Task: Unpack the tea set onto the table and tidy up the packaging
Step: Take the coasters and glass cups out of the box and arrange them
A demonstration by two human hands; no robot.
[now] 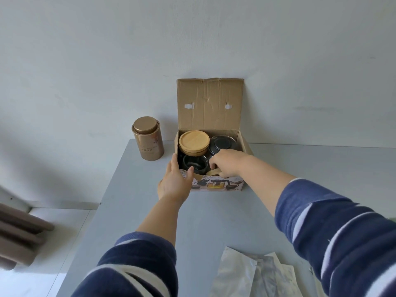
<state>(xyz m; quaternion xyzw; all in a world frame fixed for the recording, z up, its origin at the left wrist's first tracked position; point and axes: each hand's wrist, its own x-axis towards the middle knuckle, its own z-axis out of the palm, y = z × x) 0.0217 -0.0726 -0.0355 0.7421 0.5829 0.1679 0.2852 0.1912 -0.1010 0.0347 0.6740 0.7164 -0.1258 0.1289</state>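
An open cardboard box (210,103) stands at the far edge of the grey table (192,221), its lid flap upright against the wall. Inside are a stack of round bamboo coasters (194,140), a dark glass cup (196,163) and a dark lidded piece (222,144). My left hand (174,181) grips the box's front left corner, thumb over the rim. My right hand (227,162) reaches into the front right of the box, fingers curled around a bamboo-coloured piece (214,172) that is mostly hidden.
A gold tea tin (147,139) stands to the left of the box. Crumpled clear plastic packaging (252,273) lies at the table's near edge. A brown chair or bench (19,232) sits off the table's left side. The wall is directly behind the box.
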